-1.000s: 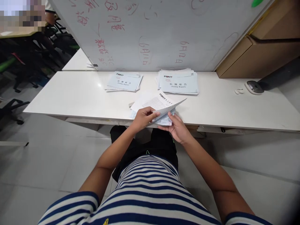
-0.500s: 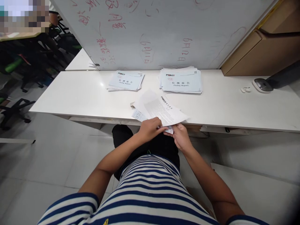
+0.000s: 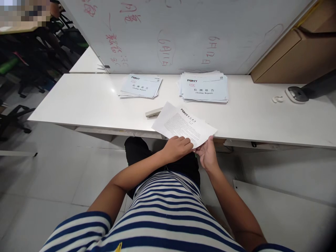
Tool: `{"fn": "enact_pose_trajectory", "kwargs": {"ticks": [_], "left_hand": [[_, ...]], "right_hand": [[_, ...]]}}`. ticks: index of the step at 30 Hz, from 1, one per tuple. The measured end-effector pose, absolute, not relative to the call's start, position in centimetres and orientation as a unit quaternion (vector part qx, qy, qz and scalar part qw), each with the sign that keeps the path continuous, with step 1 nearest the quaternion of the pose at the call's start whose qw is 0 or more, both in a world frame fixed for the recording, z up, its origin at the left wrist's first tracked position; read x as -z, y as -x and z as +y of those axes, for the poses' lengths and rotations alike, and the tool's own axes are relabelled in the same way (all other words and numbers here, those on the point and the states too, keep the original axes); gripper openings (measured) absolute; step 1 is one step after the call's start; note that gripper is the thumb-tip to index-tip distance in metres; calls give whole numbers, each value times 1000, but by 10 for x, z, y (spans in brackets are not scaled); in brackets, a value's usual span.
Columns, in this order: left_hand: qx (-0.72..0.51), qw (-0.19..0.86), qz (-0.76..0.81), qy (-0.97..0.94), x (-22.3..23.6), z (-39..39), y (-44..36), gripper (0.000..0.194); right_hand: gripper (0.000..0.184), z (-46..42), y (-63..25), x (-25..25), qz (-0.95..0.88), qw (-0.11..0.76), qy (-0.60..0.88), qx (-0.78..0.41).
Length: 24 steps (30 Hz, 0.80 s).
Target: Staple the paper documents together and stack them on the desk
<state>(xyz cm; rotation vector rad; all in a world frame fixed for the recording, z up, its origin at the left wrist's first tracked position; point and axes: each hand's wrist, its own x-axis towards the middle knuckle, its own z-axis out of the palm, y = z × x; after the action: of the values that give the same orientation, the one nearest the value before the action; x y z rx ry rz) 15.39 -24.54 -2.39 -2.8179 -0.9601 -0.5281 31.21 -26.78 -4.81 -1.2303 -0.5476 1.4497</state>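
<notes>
Printed sheets of paper with a PONY heading lean over the desk's front edge, tilted. My left hand has its fingers curled over their lower edge. At the lower right corner my right hand grips them, thumb along the edge and fingers underneath. Partly covered by the sheets, a light grey stapler-like thing lies on the desk. Farther back are two piles of testing reports, a smaller left pile and a thicker right pile.
The white desk runs across the view, with a whiteboard with red writing behind it. Cardboard boxes stand at the back right, near a computer mouse and a small white curved object. Chairs fill the far left.
The top sheet has turned flatter and now covers the blue-tinted pages below. My right hand has shifted right along the edge, my left slightly right and down. More of the stapler-like thing shows.
</notes>
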Motion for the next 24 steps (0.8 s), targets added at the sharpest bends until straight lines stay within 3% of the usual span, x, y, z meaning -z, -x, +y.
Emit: {"fn": "enact_pose_trajectory", "kwargs": {"ticks": [2,8,13,19,24], "left_hand": [[177,52,-316,931,29,-246,-155,38],[243,-21,-315,917,34,-250,-143,39],[385,-90,-522,756,34,-248,-108,23],[468,-333,-612,544,30,-242,-80,45],[477,-505,-559,453,8,-233,-67,56]], "right_hand": [[73,-266,-315,47,-240,546,520,-612],[53,-266,-323,69,-318,544,576,-521],[47,-268,-341,81,-336,532,602,-492],[45,-266,-359,65,-367,523,589,-496],[41,-260,-363,50,-389,518,563,-514]]}}
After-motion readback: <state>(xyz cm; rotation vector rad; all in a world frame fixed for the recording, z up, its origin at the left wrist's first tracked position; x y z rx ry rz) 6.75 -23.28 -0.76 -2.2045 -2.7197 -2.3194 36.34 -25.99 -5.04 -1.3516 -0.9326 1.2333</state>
